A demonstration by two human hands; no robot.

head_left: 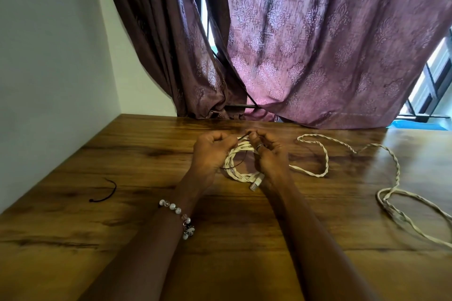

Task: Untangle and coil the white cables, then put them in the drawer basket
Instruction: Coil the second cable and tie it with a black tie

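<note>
A coil of twisted white cable (238, 165) lies on the wooden table between my hands, its plug end (255, 184) sticking out at the near side. My left hand (210, 151) grips the coil's far left side. My right hand (267, 151) pinches a thin black tie (234, 166) at the top of the coil; the tie runs down across the loops. More loose white cable (322, 159) trails to the right and forms a second loop (401, 210) near the right edge. No drawer basket is in view.
A second black tie (105, 193) lies on the wooden table (122, 239) to the left. A wall borders the table's left side, and purple curtains (318, 56) hang along the back edge in front of a window.
</note>
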